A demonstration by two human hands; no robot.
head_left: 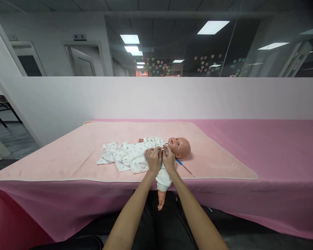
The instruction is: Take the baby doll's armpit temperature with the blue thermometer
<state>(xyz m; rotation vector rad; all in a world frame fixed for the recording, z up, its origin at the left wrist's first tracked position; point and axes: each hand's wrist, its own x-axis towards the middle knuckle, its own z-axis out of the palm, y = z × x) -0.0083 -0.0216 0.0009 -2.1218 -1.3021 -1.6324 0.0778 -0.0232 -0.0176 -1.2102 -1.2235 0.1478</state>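
Note:
A baby doll (pixel 179 147) lies on its back across a peach mat, head to the right. It wears a white printed baby garment (pixel 131 152). At the garment's neck and shoulder, my left hand (pixel 153 160) is closed, its bent fingers gripping the cloth. Close against it, my right hand (pixel 168 160) pinches the same area, just below the doll's chin. The exact bit of cloth between the fingertips is hidden. One doll arm (pixel 161 198) hangs over the table's front edge, beneath my wrists.
A thin stick with a blue end (pixel 184 166) lies on the peach mat (pixel 67 163) beside my right wrist. Pink cloth (pixel 281 152) covers the table. Behind it rises a white low wall (pixel 198 99) with glass above. A dark stool (pixel 1 104) stands far left.

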